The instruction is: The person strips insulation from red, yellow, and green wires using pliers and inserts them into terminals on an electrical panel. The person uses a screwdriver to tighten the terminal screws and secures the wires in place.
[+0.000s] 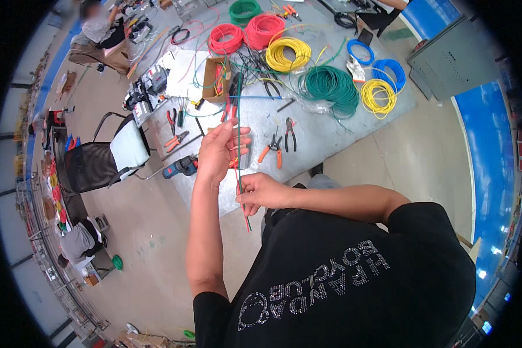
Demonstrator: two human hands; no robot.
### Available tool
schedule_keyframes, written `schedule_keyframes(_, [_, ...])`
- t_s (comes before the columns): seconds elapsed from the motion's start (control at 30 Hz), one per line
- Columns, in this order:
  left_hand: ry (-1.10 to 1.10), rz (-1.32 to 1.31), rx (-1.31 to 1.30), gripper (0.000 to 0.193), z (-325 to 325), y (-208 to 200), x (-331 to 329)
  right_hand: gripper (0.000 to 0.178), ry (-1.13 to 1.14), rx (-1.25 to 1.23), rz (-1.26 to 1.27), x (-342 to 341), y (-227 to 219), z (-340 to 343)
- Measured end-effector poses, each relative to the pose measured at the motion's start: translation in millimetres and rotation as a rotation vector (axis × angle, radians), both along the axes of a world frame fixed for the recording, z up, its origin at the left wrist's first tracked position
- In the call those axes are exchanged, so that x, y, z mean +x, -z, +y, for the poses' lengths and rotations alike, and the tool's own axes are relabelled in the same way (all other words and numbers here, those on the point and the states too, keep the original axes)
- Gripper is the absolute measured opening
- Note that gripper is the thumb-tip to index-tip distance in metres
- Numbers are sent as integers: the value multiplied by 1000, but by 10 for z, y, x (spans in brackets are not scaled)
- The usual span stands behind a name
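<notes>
In front of me, a red wire and a green wire (240,174) run side by side between my hands. My left hand (216,152) has them between its thumb and fingers, with the other fingers spread out. Lower down, my right hand (261,191) pinches the same wires, and their short ends stick out below it. Beyond my left hand, the upper stretch of the wires reaches over the table, near a small cardboard box (216,78). Orange-handled wire strippers (272,151) and dark cutting pliers (290,134) lie on the table to the right of my hands.
Coils of red (264,30), yellow (288,54), green (330,90) and blue wire (390,74) cover the table's far side. A blue power tool (181,167) lies at its left edge. A mesh chair (98,159) stands left, a grey cabinet (455,58) right. Other people sit farther off.
</notes>
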State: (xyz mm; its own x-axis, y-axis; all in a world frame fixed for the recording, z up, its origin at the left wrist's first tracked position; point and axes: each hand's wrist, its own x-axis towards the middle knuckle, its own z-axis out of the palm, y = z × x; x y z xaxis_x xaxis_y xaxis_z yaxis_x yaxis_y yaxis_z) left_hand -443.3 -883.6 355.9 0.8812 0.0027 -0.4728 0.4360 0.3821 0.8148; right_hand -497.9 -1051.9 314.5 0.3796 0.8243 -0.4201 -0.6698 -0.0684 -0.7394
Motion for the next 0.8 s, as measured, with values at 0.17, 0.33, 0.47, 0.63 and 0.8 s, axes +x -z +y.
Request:
schedule_keyframes(0.17, [-53,103,-167,37,-117,387,-24,17,-13,45,32,-132,303,52])
schedule_keyframes(0.33, [-87,266,-80,33,-55,682,-252,27,-286,79,-56,-175,753,-13])
schedule_keyframes(0.47, [-135,297,96,27,-37,658,-355,57,-541,-380,-435,188,1757,-138])
schedule_keyframes(0.63, [-87,250,209,33,69,614,-563,57,-95,-1127,-591,492,2867,-308])
schedule_keyframes(0.8, [-33,242,310,37,141,404,-694,39,213,-1332,-487,518,3039,-101])
